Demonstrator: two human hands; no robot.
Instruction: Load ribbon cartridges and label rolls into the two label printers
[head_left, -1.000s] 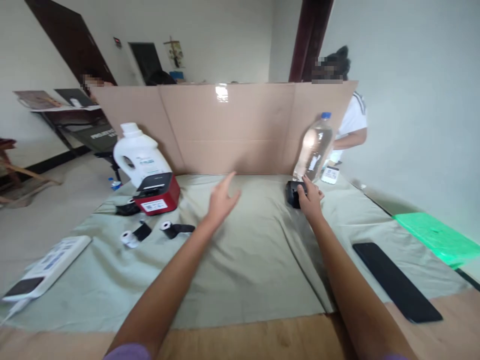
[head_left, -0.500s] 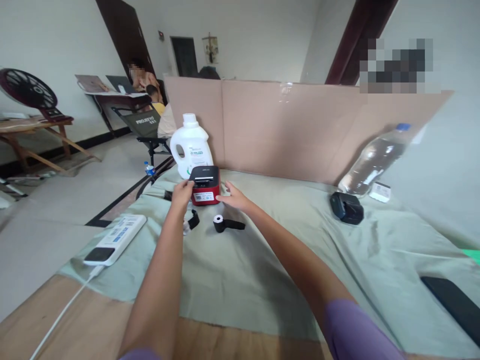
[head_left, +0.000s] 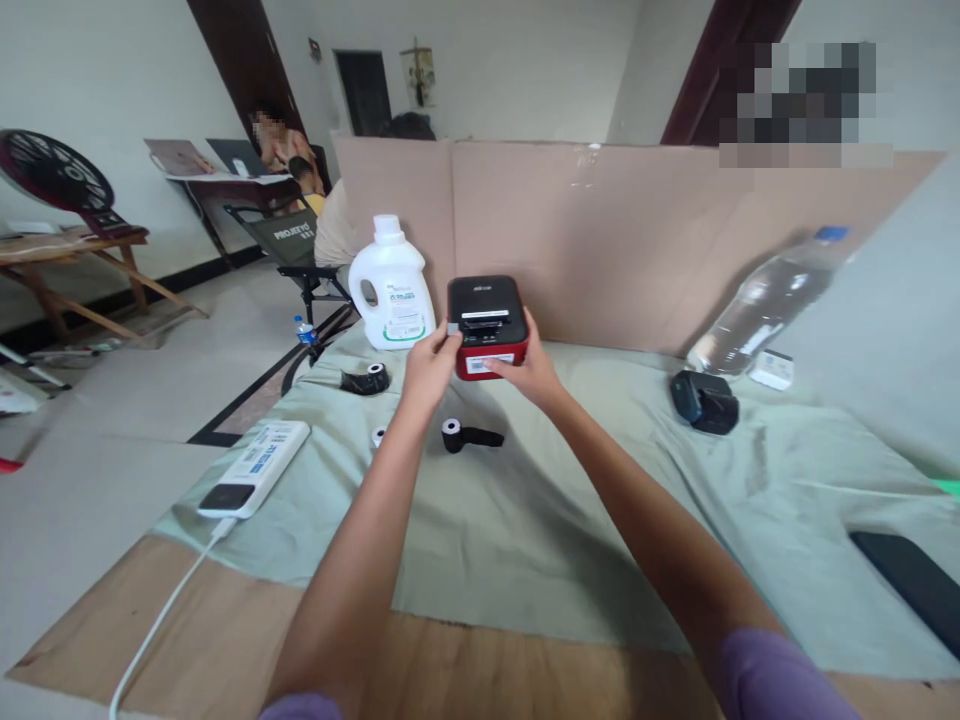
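Observation:
A small label printer (head_left: 487,298), black on top and red below, is held up above the cloth between my two hands. My left hand (head_left: 431,365) grips its left side, and my right hand (head_left: 536,372) wraps its right side with the thumb on the front by a white sticker. Below the printer lies a black roll (head_left: 452,436) with a white core, its strip trailing right. Another black roll (head_left: 375,377) rests to the left. A further white-cored roll (head_left: 379,437) is mostly hidden by my left forearm.
A white jug (head_left: 394,290) stands behind my left hand, before a cardboard panel (head_left: 600,240). At right are a leaning plastic bottle (head_left: 772,300), a black device (head_left: 703,402) and a dark phone-like slab (head_left: 911,580). A white power bank (head_left: 259,465) with a cable lies left. People sit beyond.
Both hands have closed on the printer and lifted it off the cloth, moving it right, away from the jug. The roll it stood near at left now shows.

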